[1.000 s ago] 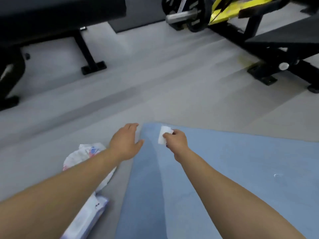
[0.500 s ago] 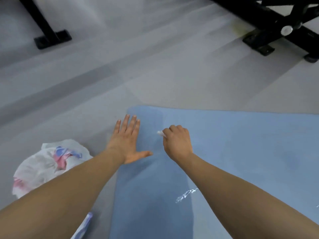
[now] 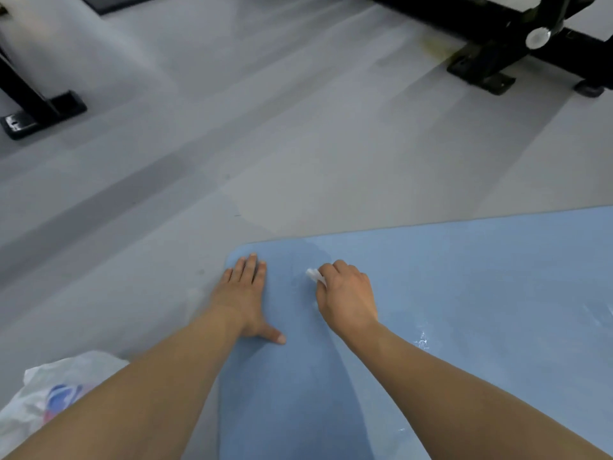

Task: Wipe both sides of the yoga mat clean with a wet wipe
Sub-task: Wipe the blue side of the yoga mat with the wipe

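Note:
A light blue yoga mat (image 3: 464, 293) lies flat on the grey floor, its far left corner in front of me. My left hand (image 3: 243, 297) presses flat on that corner, fingers straight and thumb spread. To its right, my right hand (image 3: 346, 298) grips a small white wet wipe (image 3: 315, 276) and holds it down on the mat; only a bit of the wipe shows past my fingers. Wet streaks shine on the mat near my right forearm.
A white plastic bag (image 3: 49, 393) with blue and pink print lies on the floor at the lower left, beside the mat. A black bench foot (image 3: 36, 114) stands at the far left. A black machine frame (image 3: 497, 51) crosses the top right.
My left hand has come down flat onto the mat's corner. My right hand has lowered the wipe from the air onto the mat. The view has tilted down and shifted right.

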